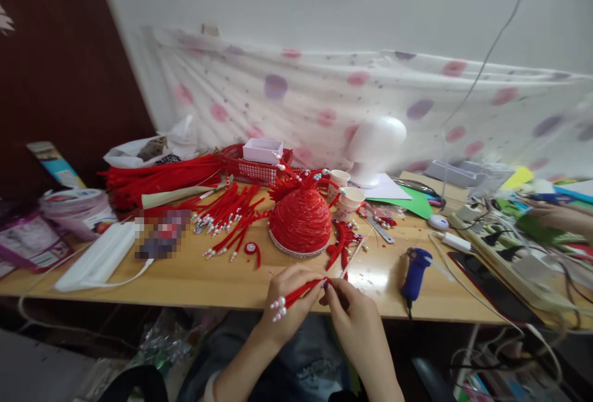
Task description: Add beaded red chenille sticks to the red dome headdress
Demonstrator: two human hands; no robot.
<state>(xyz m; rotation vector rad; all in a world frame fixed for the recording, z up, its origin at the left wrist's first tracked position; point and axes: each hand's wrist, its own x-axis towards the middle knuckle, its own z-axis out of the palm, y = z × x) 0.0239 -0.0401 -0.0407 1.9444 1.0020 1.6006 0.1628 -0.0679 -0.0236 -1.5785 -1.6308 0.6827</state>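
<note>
Near the table's front edge, my left hand [288, 309] is closed around a small bunch of red chenille stems [302, 293] tipped with pearl beads [278, 308], which point to the lower left. At the bunch's other end my right hand [354, 314] pinches with thumb and fingers, touching the stems; any small part between those fingertips is hidden. Just beyond both hands stands a domed red headpiece [300, 223] with a pearl-trimmed rim and beaded sprigs on top. A red curl with a round bead [251, 249] lies to its left.
Beaded red stems [227, 210] lie at left, before a red basket [257, 170]. Paper cups [351, 203] and a white foam head [377, 149] stand behind. A blue glue gun [416, 275], power strip [500, 260] and another person's hand [563, 215] are at right.
</note>
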